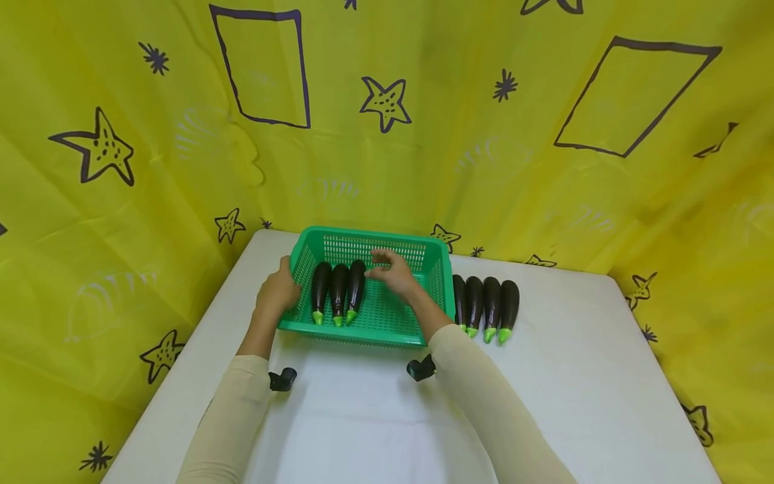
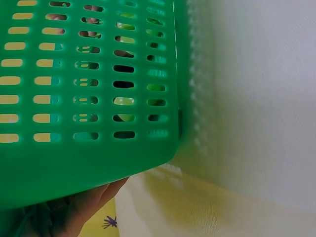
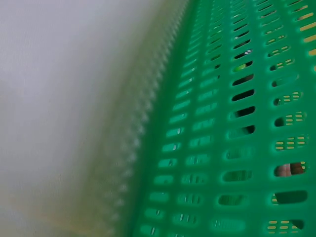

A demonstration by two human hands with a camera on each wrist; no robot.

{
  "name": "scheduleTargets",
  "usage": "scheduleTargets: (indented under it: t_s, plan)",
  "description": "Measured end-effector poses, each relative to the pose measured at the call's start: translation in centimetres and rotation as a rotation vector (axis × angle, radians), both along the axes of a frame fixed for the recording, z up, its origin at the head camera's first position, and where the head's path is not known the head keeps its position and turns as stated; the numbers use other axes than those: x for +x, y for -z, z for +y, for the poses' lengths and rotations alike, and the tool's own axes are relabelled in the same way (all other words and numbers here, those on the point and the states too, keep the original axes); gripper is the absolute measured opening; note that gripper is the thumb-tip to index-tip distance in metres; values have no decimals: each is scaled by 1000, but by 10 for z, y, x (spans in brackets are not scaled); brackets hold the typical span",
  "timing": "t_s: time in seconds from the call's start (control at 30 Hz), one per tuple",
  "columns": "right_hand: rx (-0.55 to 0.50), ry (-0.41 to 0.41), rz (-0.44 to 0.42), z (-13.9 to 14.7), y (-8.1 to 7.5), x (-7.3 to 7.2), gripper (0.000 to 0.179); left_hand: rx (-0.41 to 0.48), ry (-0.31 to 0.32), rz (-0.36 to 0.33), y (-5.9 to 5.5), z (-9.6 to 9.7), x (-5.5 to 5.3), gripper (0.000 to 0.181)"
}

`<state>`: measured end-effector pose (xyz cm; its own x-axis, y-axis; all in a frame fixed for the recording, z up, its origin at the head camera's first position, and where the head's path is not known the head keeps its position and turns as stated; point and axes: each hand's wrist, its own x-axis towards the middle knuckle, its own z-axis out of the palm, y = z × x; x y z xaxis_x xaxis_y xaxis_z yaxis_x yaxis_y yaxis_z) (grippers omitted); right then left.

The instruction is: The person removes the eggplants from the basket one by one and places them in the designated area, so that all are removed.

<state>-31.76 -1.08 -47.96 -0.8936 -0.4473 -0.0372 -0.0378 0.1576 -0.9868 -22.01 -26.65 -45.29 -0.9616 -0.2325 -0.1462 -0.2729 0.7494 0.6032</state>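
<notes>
From my head view, the left hand (image 1: 278, 290) grips the left rim of one green basket (image 1: 351, 335), mid-frame; the right hand (image 1: 394, 272) hangs over its interior, thumb and fingers spread, beside the rightmost of three eggplants (image 1: 339, 289). I count four more eggplants (image 1: 492, 306) on the worktop (image 1: 580, 376), right of centre.

Yellow sheeting (image 1: 459, 40) closes off the far side plus left and right, wrinkled, with folds. Dark line print on it: starfish (image 1: 385, 104), scribbled bursts (image 1: 505, 85), two four-sided outlines (image 1: 263, 67) up high. Faint pale shell-like marks (image 1: 193, 131) too. White table (image 1: 592, 376), far edge just beside the sheeting. Soft light, blurry shadows on the tabletop.
</notes>
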Motion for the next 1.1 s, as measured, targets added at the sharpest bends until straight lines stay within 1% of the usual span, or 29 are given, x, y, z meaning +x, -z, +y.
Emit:
scheduleTargets:
  t_s: [0.13,0.3,0.5,0.57,0.67,0.9,1.1]
  plan:
    - [64,-36,15,0,0,0,57,1,1,-1,1,0,-1,69]
    - [72,-70,33,2,1,1,57,4,7,-2,1,1,-2,69]
    - [157,-175,38,2,1,2,64,-8,3,0,0,-1,-2,70]
    - [175,-197,28,1,1,2,66,-5,-1,-5,0,-1,-1,70]
    - [187,-211,32,1,2,2,68,5,-7,-15,0,-1,-1,69]
    - [204,-206,54,1,5,2,63,15,-11,-15,1,-1,-1,68]
    - [281,-279,74,1,6,4,70,14,-11,-9,1,-1,-2,69]
